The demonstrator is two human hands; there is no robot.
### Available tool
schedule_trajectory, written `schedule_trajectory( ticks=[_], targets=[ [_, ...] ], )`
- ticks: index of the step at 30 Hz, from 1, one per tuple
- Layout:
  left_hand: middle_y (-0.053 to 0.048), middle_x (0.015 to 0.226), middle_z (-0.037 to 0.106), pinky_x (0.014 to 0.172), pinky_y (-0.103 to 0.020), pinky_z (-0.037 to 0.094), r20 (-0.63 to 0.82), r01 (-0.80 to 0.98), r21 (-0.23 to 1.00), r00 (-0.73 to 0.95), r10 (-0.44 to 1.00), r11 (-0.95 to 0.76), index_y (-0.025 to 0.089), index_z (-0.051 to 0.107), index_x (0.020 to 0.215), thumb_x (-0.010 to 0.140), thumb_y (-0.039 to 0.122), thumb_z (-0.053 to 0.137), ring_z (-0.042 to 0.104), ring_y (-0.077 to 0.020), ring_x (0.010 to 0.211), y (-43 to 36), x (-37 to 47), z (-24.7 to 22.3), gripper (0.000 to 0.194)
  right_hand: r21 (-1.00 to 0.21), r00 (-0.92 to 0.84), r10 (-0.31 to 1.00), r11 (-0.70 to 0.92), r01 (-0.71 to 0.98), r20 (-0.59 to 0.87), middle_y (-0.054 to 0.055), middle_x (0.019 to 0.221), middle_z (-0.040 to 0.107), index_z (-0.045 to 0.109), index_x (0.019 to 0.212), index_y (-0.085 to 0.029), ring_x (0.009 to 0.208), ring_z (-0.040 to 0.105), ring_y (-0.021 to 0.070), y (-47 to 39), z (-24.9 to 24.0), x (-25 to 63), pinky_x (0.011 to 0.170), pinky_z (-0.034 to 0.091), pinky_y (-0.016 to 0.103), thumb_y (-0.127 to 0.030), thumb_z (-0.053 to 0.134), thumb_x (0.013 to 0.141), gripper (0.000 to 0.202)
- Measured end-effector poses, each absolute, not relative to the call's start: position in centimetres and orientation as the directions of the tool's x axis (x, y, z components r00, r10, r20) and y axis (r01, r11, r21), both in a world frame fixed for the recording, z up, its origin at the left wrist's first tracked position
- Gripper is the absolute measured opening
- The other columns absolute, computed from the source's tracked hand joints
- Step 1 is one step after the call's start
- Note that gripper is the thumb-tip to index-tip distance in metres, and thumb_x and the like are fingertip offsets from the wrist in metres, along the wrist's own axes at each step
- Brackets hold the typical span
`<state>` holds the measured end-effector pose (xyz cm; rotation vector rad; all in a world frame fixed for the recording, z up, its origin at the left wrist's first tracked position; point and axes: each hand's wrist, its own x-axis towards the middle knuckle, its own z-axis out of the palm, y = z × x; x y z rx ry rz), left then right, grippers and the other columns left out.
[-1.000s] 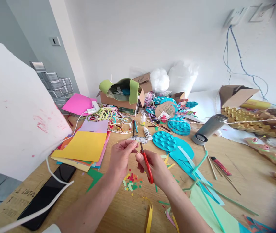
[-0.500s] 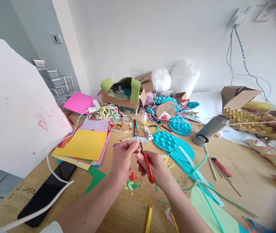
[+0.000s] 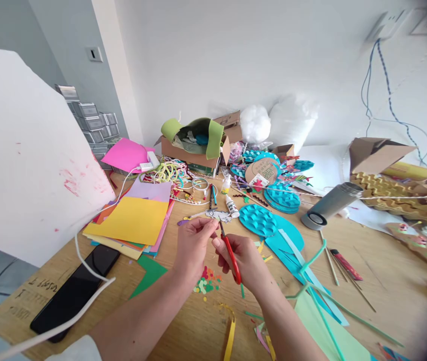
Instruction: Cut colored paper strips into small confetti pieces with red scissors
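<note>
Red-handled scissors point(image 3: 232, 258) are gripped in my right hand point(image 3: 239, 255), blades pointing up and away from me. My left hand point(image 3: 194, 243) is pinched closed just left of the blades; whatever lies between its fingertips is too small to make out. Below both hands, small red, orange and green paper dots point(image 3: 208, 281) lie scattered on the wooden table point(image 3: 183, 321). Just beyond my fingertips is a white paper cutout with dark outlines point(image 3: 219, 215), next to a small white glue bottle point(image 3: 232, 206).
Coloured paper sheets point(image 3: 131, 220) and a black phone point(image 3: 74, 291) lie on the left. Blue paper shapes point(image 3: 284, 235), a grey metal flask point(image 3: 332, 205) and green pipe cleaners point(image 3: 313, 260) are on the right. A cardboard box point(image 3: 187, 153) stands at the back. A white cable point(image 3: 80, 250) crosses the left side.
The whole view has shifted slightly, with the table things appearing a little further right. Both hands keep nearly the same pose, and the scissors stay in my right hand.
</note>
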<state>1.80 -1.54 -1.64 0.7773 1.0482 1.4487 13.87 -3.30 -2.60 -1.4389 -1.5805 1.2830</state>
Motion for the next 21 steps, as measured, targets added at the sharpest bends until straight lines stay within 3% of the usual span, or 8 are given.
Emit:
schedule_trajectory(
  ticks=[7, 21],
  targets=[
    [0.002, 0.052, 0.055, 0.057, -0.023, 0.038, -0.094, -0.405, 0.914, -0.137, 0.986, 0.031, 0.015, 0.065, 0.057, 0.065, 0.032, 0.074, 0.047, -0.0101, 0.056, -1.61, 1.85, -1.80, 0.021, -0.951, -0.218, 0.953, -0.147, 0.273, -0.210, 0.001, 0.049, 0.060, 0.056, 0.065, -0.016, 0.038, 0.053, 0.0104, -3.43, -2.05, 13.60, 0.035, 0.034, 0.018, -0.069, 0.060, 0.075, 0.054],
    [0.002, 0.050, 0.052, 0.054, -0.023, 0.036, -0.110, -0.413, 0.909, -0.126, 0.986, 0.049, 0.015, 0.064, 0.054, 0.064, 0.034, 0.074, 0.044, -0.0092, 0.052, -1.76, 1.89, -1.53, 0.023, -0.956, -0.210, 0.962, -0.116, 0.271, -0.176, 0.001, 0.050, 0.060, 0.053, 0.063, -0.017, 0.039, 0.054, 0.0109, -3.40, -2.19, 13.57, 0.037, 0.036, 0.019, -0.069, 0.061, 0.074, 0.054]
  ],
)
